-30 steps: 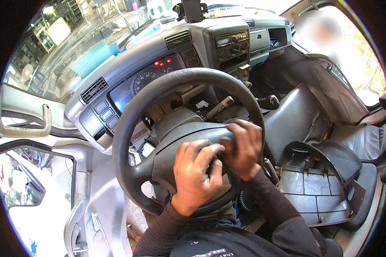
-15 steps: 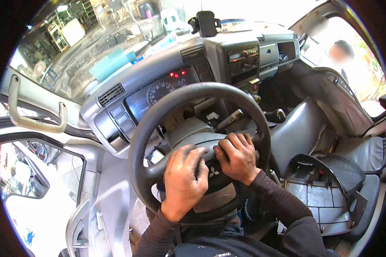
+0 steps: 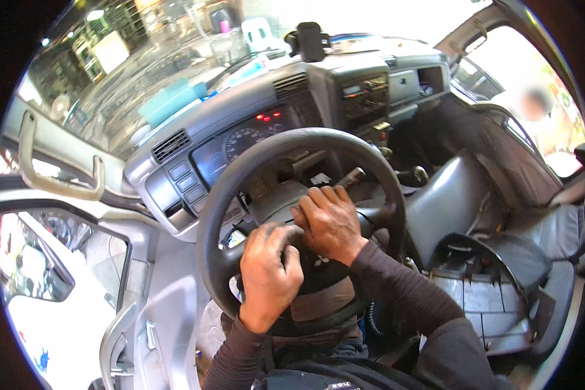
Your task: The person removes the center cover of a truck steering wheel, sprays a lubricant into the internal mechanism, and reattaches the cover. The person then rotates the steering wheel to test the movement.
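"Brown sleeves (image 3: 237, 354) nearest; anything gripped?"

"I see the left hand (image 3: 268, 274) half-curled, the right hand (image 3: 331, 224) flatter, both over the steering wheel (image 3: 312, 138) hub, perhaps braced; I can't tell whether they hold anything. Far: dashboard (image 3: 234, 104)."

Left hand (image 3: 270, 270), apparently curled, beside right hand (image 3: 333, 224)
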The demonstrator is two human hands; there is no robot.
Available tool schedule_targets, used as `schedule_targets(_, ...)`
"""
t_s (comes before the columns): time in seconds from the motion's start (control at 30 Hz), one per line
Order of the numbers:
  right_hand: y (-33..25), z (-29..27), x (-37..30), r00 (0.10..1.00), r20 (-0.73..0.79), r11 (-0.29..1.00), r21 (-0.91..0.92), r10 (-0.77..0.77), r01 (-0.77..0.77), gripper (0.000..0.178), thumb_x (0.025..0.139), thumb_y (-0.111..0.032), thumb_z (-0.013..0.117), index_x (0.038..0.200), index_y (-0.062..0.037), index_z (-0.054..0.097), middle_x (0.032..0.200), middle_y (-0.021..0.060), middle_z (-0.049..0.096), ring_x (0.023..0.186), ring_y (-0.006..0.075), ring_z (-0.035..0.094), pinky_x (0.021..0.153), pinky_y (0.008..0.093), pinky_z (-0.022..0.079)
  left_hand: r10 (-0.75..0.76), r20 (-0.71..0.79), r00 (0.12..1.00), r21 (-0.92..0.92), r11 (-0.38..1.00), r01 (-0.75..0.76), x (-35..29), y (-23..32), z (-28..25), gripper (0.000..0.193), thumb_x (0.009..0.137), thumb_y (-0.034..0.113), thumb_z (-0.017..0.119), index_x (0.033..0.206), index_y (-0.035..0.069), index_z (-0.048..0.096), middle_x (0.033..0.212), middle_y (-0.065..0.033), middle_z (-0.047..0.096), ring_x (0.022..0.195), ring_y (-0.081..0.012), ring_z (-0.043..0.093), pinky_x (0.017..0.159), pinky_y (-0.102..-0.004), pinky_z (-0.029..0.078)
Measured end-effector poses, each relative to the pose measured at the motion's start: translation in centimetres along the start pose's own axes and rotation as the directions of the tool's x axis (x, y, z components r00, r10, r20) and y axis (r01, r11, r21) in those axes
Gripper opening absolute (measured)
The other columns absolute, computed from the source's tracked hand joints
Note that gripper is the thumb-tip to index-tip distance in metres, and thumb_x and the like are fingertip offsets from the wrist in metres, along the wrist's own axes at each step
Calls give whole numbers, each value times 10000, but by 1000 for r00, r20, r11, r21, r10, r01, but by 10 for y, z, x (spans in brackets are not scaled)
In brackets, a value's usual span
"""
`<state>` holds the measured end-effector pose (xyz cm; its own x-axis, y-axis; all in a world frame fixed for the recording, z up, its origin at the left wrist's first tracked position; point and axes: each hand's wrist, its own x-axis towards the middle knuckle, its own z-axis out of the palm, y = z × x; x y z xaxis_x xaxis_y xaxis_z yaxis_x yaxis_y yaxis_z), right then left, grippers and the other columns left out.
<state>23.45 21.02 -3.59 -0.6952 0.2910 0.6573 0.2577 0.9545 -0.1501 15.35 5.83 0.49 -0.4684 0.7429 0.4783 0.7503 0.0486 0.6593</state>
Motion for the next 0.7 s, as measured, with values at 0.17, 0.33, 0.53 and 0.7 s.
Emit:
schedule_targets(0.17, 0, -24, -22, 995, -20, 983, 153, 101, -97, 167, 928, -213, 710, 944, -50, 677, 935, 115, 641, 907, 316, 638, 845, 440, 471, 45, -30, 999, 67, 997, -43, -5, 2, -13, 247, 833, -26, 650, 1060, 23, 736, 1096, -215, 693, 1036, -407, 672, 947, -450, 531)
schedule_targets(0.33, 6, -19, -51, 977, -211, 999, 22, 38, -34, 226, 899, -238, 745, 1034, -60, 708, 1090, 128, 661, 979, 301, 635, 877, 426, 466, 38, 4, 999, 189, 981, -38, -16, -7, -15, 258, 853, 19, 686, 1109, 5, 717, 1125, -225, 688, 1086, -410, 654, 981, -466, 517)
schedule_targets(0.53, -2, -39, -92, 739, -240, 756, 408, 629, -511, 221, 923, -116, 737, 1107, -15, 670, 1067, 173, 653, 1013, 342, 647, 922, 423, 512, 73, 211, 975, 327, 935, -140, -15, -3, -3, 511, 883, 205, 762, 1332, -9, 643, 1319, -241, 634, 1237, -434, 576, 1078, -515, 445)
schedule_targets(0.7, -17, -54, -117, 459, 337, 97, 712, 822, -696, 402, 1024, -193, 717, 1284, 102, 633, 1181, 109, 705, 1094, 170, 642, 967, 300, 508, 108, 381, 918, 412, 869, -273, 6, -3, 18, 744, 908, 482, 748, 1400, -53, 590, 1385, -235, 598, 1284, -427, 542, 1075, -518, 439)
